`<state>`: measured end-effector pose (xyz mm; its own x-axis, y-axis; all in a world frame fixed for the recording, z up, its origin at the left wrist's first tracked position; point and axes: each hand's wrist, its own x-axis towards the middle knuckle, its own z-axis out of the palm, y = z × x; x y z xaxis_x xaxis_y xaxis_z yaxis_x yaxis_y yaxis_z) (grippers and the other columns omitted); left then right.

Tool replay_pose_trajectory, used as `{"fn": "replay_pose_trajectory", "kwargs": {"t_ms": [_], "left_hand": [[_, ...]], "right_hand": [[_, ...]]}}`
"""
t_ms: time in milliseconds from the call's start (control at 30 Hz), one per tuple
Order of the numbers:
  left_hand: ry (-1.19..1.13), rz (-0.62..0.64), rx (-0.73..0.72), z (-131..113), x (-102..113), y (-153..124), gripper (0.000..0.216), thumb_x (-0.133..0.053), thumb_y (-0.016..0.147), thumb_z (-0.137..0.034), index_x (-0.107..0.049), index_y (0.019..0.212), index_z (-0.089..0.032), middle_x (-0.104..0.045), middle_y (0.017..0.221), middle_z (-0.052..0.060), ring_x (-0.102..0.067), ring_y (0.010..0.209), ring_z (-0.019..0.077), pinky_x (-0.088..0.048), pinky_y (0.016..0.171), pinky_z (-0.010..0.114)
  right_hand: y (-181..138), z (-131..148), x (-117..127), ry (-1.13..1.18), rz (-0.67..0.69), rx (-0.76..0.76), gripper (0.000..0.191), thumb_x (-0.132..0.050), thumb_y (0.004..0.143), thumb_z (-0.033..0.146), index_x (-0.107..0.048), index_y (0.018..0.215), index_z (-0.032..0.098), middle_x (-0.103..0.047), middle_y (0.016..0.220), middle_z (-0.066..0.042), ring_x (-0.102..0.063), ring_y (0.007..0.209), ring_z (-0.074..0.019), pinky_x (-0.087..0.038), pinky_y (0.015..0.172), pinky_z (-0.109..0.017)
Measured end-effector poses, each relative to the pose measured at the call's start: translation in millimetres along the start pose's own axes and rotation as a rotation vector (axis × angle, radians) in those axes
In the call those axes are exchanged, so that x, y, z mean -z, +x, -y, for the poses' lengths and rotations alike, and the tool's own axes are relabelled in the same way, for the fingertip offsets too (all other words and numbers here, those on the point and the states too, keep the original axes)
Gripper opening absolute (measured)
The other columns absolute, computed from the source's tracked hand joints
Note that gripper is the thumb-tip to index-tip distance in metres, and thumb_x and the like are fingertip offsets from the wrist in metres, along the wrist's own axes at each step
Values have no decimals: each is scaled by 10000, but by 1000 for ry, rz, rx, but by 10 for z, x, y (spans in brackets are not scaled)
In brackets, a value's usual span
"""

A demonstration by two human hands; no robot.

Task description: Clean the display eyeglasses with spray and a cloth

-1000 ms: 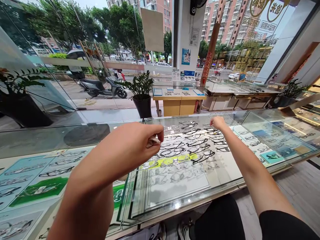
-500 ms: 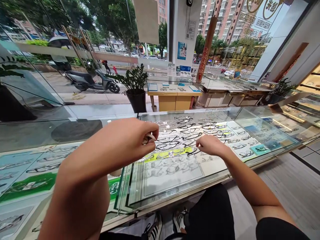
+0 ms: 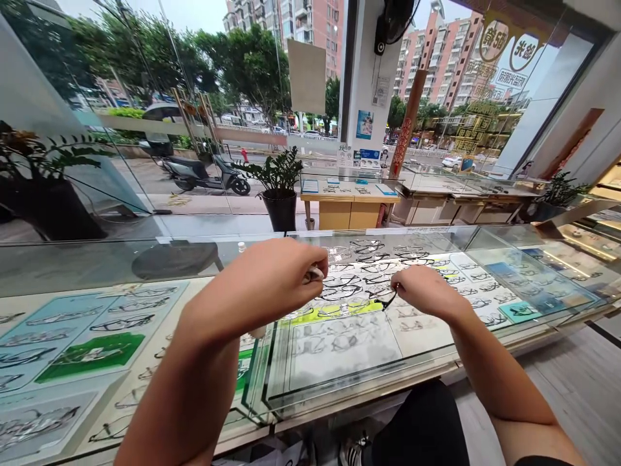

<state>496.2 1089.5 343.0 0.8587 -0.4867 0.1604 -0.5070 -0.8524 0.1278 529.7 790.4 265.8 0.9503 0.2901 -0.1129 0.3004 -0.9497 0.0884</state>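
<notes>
My left hand (image 3: 274, 272) is raised over the glass display counter (image 3: 339, 382), its fingers pinched on a small white cloth (image 3: 314, 274). A little to its right, my right hand (image 3: 420, 288) is closed on a pair of black-framed glasses (image 3: 385, 299), held just above the rows of eyeglass frames (image 3: 369, 262) laid out in the case. The two hands are close together but apart.
More glasses lie on blue and green cards (image 3: 82, 353) at the left and on cards at the right (image 3: 519, 291). A potted plant (image 3: 279, 188), another counter (image 3: 347, 194) and a parked scooter (image 3: 201, 171) lie beyond the glass. My dark-trousered knee (image 3: 417, 427) shows below.
My right hand drew back from the far rows of frames toward me and now holds a black pair of glasses near my left hand. The left hand stayed pinched on the cloth.
</notes>
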Motion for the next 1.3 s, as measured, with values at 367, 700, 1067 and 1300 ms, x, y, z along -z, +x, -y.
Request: {"fn": "replay_pose_trajectory", "kwargs": {"t_ms": [367, 700, 1067, 1300], "left_hand": [[-379, -275, -11, 166, 93, 3, 144, -619, 894, -327, -701, 904, -210, -702, 756, -10, -583, 635, 146, -396, 624, 267], [-661, -361, -51, 344, -42, 368, 122, -672, 847, -300, -701, 830, -183, -652, 765, -9, -540, 664, 131, -402, 614, 258], [-815, -405, -35, 420, -144, 565, 177, -775, 816, -354, -715, 839, -189, -737, 899, 32, -644, 855, 183, -502, 835, 311], [-934, -299, 18, 443, -148, 551, 294, -813, 855, -478, -755, 848, -190, -752, 847, 55, -624, 758, 169, -477, 667, 274]], "right_hand": [[47, 538, 857, 394, -548, 349, 258, -562, 1035, 253, -818, 1063, 260, -814, 836, 11, -696, 757, -177, -359, 683, -311], [334, 461, 790, 675, -669, 537, 221, -609, 1055, 279, -813, 1121, 226, -844, 978, -1, -694, 765, -150, -441, 698, -288], [381, 451, 808, 733, -644, 640, 229, -603, 1053, 272, -810, 1136, 224, -849, 1035, -24, -742, 878, -173, -492, 702, -267], [404, 448, 800, 758, -647, 672, 241, -598, 1070, 297, -806, 1166, 222, -854, 1071, -27, -747, 893, -164, -501, 704, -261]]}}
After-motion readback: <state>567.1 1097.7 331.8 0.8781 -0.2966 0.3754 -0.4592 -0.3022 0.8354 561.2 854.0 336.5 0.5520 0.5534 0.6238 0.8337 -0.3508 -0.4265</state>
